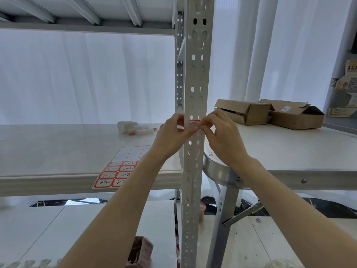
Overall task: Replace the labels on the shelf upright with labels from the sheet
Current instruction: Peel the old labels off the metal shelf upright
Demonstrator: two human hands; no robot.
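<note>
- Head view, frame centre: the left hand (172,132) clasps the shelf upright (197,74), thumb over the red-edged label (194,121), seemingly steadying it.
- The right hand (222,136) pinches the label's right edge narrowly, probably peeling or seating it.
- The sheet (119,171) lies lower left, within reach.

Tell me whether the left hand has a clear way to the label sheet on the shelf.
Probably yes: the label sheet lies on the shelf just below the left hand, nothing between, though that hand grips the upright.
</note>
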